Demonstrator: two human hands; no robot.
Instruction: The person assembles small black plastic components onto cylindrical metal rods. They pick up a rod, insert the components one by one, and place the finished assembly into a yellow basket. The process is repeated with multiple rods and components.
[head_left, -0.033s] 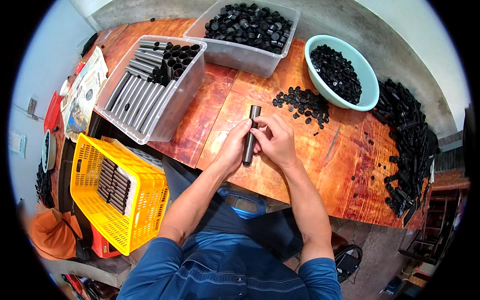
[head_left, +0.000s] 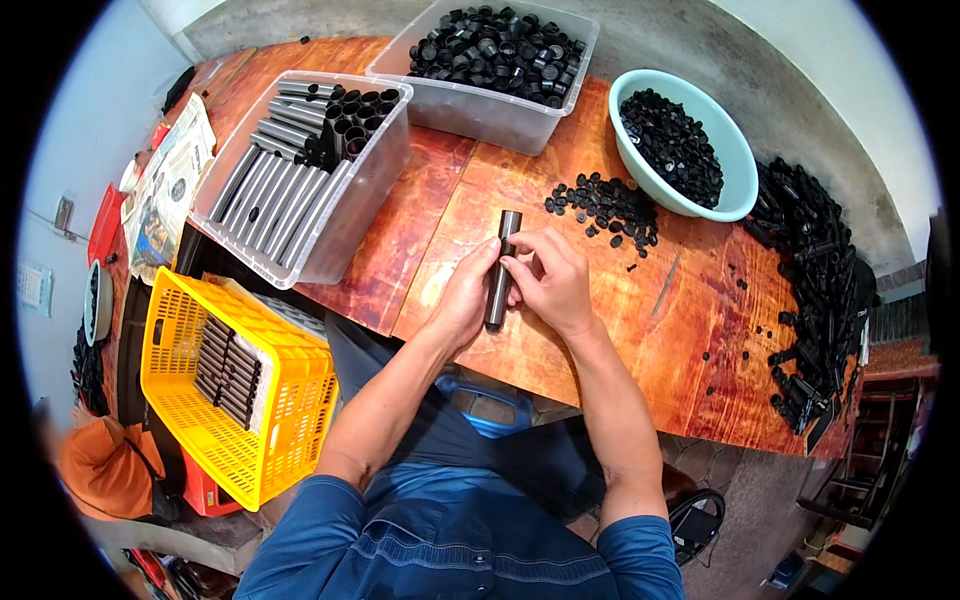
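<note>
A dark, glossy tube (head_left: 496,306) stands slightly tilted above the near part of the wooden table, its far end leaning a little right. My left hand (head_left: 464,296) is closed round its left side. From the right, my right hand (head_left: 556,284) pinches the tube near the middle with thumb and bent fingers. Whatever lies between those fingertips and the tube is hidden. Beyond my right hand, small black caps (head_left: 612,208) lie loose on the tabletop (head_left: 600,330).
A clear bin (head_left: 375,200) of grey and dark tubes is at left; another bin (head_left: 490,125) holds black caps behind. A pale blue bowl (head_left: 740,185) contains small black pieces. Black parts (head_left: 825,290) pile at right. A yellow crate (head_left: 300,400) with dark tubes sits lower left.
</note>
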